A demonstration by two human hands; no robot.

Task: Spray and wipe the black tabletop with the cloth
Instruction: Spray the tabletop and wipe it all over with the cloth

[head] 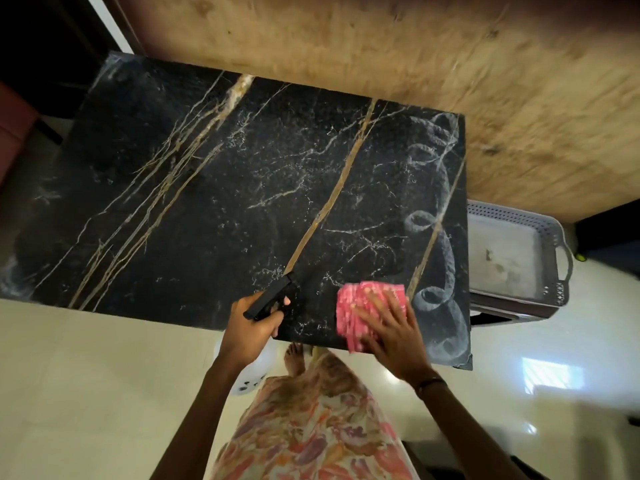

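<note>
The black tabletop (242,188) has gold and white veins and fills the middle of the view. A looping whitish smear trail (440,237) runs down its right side. My left hand (252,323) grips the black trigger head of a spray bottle (272,299) at the near edge; the bottle's white body (254,372) hangs below the table edge. My right hand (391,330) lies flat with spread fingers on a pink patterned cloth (360,306), pressing it onto the tabletop near the front right corner.
A grey perforated plastic tray (554,233) with handles sits on a low stand right of the table. A wooden panel (415,57) stands behind the table. Glossy cream floor tiles (86,393) lie in front, where my bare foot (294,358) and floral dress show.
</note>
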